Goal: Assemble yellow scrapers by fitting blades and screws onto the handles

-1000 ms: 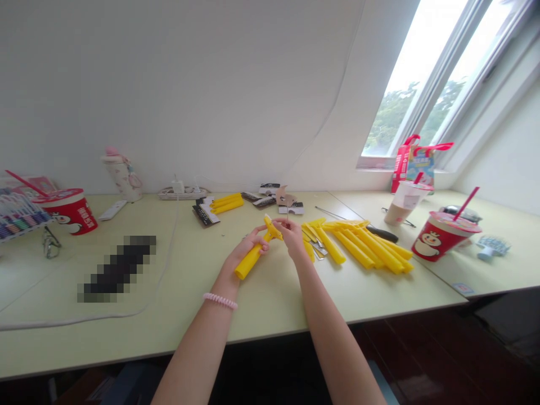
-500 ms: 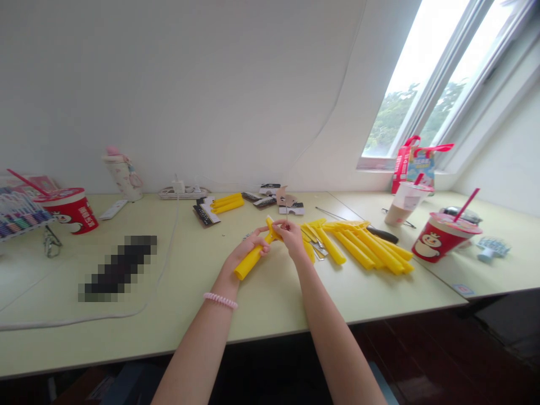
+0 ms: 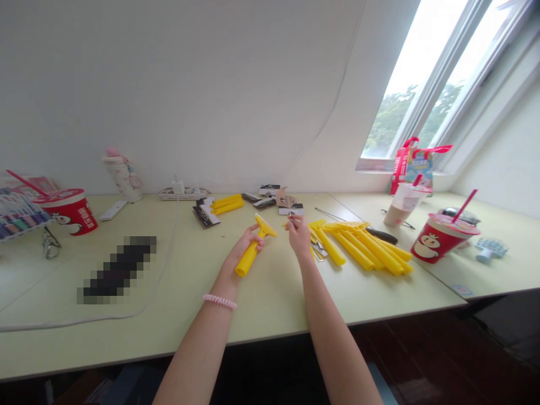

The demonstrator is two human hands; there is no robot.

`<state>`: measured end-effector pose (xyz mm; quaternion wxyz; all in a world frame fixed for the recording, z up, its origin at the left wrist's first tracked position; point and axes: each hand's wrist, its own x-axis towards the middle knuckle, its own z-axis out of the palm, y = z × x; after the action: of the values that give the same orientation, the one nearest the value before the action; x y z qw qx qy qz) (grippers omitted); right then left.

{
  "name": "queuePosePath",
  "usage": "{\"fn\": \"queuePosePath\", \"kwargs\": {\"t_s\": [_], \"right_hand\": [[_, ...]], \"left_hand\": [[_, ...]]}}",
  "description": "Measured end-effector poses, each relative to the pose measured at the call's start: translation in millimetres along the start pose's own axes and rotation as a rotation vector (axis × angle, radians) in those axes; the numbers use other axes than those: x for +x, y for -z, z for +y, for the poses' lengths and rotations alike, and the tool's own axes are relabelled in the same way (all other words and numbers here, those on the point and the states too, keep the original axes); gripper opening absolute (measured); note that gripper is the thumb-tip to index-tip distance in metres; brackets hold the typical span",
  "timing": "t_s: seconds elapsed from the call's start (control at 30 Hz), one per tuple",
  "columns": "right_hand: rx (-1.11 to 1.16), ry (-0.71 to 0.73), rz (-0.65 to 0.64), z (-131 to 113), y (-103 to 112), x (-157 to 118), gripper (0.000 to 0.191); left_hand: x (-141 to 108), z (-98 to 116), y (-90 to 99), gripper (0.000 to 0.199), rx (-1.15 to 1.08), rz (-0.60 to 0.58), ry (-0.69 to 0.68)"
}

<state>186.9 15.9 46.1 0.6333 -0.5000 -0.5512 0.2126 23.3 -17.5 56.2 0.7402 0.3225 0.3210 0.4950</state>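
My left hand is wrapped round the handle of a yellow scraper, whose wide head points up and away. My right hand is closed in a pinch, a short way to the right of that head and apart from it. Something thin and pale sticks up between its fingertips, too small to name. Just right of my right hand lie loose flat metal blades, partly hidden. Beside them several more yellow scrapers lie in a row with handles toward me.
At the back are yellow handles on black-and-white cards, loose packaging and a power strip. Red cups with straws and a drink cup stand right. A white cable crosses the left side, near a marker rack.
My hands have moved apart. The right hand has drawn away from the scraper head to the right; the left has shifted slightly left, still gripping the handle.
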Motion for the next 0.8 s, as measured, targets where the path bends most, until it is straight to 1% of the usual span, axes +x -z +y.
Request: {"fn": "queuePosePath", "kwargs": {"t_s": [0.07,0.1,0.23,0.3,0.37,0.43,0.57,0.67,0.8], "right_hand": [[-0.004,-0.019,0.023,-8,3,-2,0.026],[-0.004,-0.004,0.06,-12,4,-3,0.025],[0.029,0.13,0.313,-25,9,-5,0.028],[0.038,0.194,0.354,-28,11,-6,0.03],[0.034,0.247,0.316,-28,11,-7,0.028],[0.032,0.288,0.249,-29,9,-8,0.023],[0.051,0.287,0.132,-30,5,-11,0.021],[0.055,0.265,0.118,-31,4,-12,0.02],[0.069,0.27,0.12,-32,4,-12,0.019]], "left_hand": [[0,0,0.6,0.071,-0.019,0.004,-0.001],[1,0,1.1,0.071,-0.028,0.007,-0.002],[3,0,3.9,0.067,-0.038,0.017,-0.012],[4,-1,5.4,0.067,-0.025,0.016,-0.009],[5,-2,6.5,0.067,0.001,0.006,-0.001],[5,-3,6.9,0.067,0.04,-0.012,0.005],[4,-4,5.4,0.066,0.103,-0.036,0.011],[3,-3,3.7,0.065,0.107,-0.027,0.013],[3,-2,3.3,0.065,0.085,-0.014,0.018]]}}
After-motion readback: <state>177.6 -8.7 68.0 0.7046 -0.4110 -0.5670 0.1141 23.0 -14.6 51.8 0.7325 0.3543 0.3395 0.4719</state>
